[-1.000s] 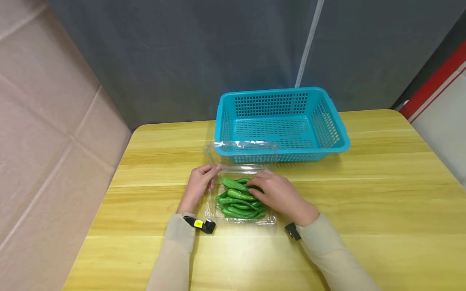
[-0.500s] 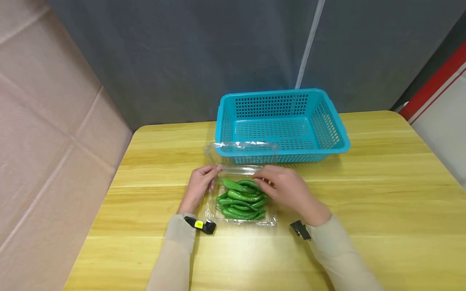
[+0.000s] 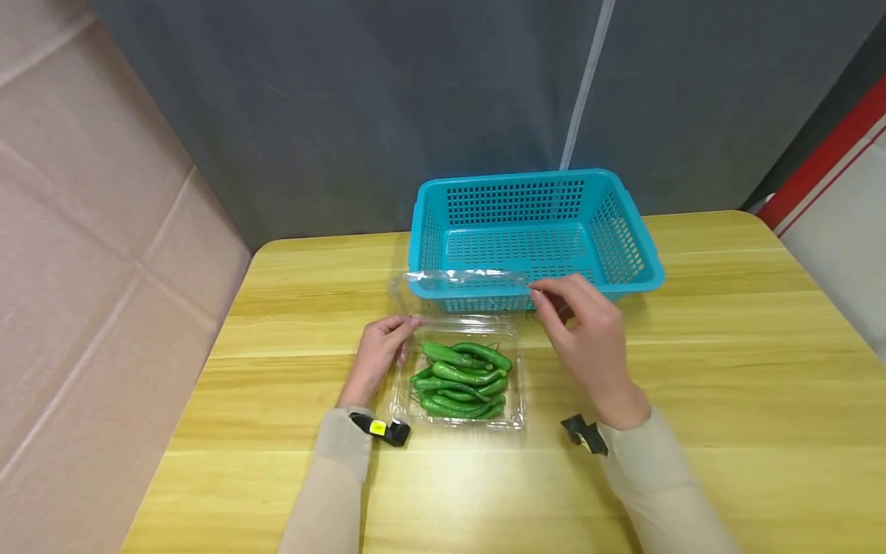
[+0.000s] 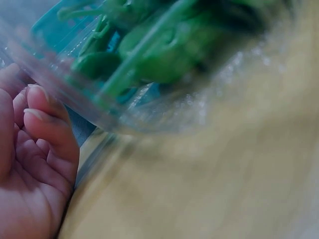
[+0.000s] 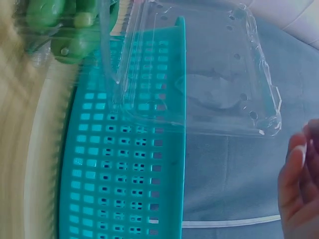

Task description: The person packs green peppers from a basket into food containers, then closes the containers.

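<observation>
A clear plastic clamshell box (image 3: pixel 517 419) lies on the table, full of green chili peppers (image 3: pixel 460 377). Its lid (image 3: pixel 464 288) stands raised at the back, overlapping the basket's front in the head view. At the back left corner, near the hinge, my left hand (image 3: pixel 376 350) pinches the box edge between thumb and fingers. My right hand (image 3: pixel 591 331) hovers by the lid's top right corner, fingers loosely bent. In the right wrist view, a gap shows between the right hand (image 5: pixel 301 179) and the lid (image 5: pixel 214 79), with nothing in the fingers.
A teal plastic basket (image 3: pixel 644 273) with slotted walls stands behind the box, holding nothing. The wooden table (image 3: pixel 727 369) ends at a grey panel (image 3: pixel 381 115) at the back. A padded pinkish wall (image 3: pixel 104 269) rises at the left.
My right hand has left the peppers and moved back and right, up to the lid's corner. A pepper at the back right now shows fully. My left hand has stayed at the corner.
</observation>
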`<state>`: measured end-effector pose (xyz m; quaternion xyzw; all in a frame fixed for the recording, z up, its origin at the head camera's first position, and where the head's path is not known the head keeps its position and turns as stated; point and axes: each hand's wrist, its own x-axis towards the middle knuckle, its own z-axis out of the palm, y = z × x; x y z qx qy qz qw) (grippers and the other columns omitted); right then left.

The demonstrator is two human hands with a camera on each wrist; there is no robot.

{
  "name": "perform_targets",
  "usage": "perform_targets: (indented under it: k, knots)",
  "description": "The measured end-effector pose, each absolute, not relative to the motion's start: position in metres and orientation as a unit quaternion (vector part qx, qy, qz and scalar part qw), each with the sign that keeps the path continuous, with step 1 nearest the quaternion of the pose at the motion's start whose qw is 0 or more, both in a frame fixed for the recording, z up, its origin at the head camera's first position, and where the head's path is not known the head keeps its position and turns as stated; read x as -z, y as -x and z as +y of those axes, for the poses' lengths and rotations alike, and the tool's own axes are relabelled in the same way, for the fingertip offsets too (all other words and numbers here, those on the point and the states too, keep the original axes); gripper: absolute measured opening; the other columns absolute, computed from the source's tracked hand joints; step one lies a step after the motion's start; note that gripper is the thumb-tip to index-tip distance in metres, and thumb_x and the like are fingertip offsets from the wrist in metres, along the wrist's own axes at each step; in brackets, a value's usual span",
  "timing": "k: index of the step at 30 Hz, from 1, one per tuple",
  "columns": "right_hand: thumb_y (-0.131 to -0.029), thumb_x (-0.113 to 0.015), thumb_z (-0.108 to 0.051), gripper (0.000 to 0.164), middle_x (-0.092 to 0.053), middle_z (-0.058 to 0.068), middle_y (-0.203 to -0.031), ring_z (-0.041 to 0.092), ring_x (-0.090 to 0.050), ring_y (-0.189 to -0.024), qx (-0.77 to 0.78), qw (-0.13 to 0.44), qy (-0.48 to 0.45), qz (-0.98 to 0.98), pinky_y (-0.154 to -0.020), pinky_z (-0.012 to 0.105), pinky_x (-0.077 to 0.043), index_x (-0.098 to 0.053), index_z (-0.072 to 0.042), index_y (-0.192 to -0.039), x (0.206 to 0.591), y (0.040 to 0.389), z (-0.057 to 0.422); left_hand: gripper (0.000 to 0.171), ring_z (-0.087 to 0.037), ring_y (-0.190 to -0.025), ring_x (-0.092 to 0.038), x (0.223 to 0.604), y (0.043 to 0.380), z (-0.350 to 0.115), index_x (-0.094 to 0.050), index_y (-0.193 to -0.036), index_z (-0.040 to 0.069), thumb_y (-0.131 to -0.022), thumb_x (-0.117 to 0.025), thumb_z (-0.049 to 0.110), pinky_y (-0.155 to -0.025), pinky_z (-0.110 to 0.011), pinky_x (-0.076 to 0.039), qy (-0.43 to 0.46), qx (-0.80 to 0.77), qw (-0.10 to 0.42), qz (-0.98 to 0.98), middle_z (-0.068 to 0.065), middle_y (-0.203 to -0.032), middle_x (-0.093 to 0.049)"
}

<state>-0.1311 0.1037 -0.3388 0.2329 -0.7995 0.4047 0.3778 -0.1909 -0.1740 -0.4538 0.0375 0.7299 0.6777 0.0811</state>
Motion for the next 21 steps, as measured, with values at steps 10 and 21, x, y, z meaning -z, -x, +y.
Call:
perform_targets:
  k: [10,21]
  knots:
    - [-0.078,-0.069,-0.008,0.04,-0.053,0.009,-0.111,0.008,-0.054,-0.07,-0.353,0.346,-0.188,-0.849,-0.056,0.011,-0.044,-0.06,-0.01,-0.116,0.3412,0.1341,0.106,0.037,-0.007,-0.041,-0.04,0.4531,0.1909,-0.1731,-0.067,-0.099,0.009,-0.08,-0.063,0.04,-0.035,-0.019,-0.033,-0.044,-0.682,0.075,0.726,-0.005,-0.057,-0.049]
    - [-0.08,-0.067,-0.01,0.015,-0.058,0.002,-0.094,0.007,-0.053,-0.071,-0.37,0.325,-0.214,-0.843,-0.053,0.015,-0.045,-0.066,-0.007,-0.095,0.3412,0.1313,0.1021,0.038,-0.007,-0.042,-0.04,0.4534,0.1906,-0.1736,-0.067,-0.099,0.007,-0.08,-0.064,0.039,-0.035,-0.019,-0.033,-0.035,-0.686,0.08,0.722,-0.004,-0.058,-0.049]
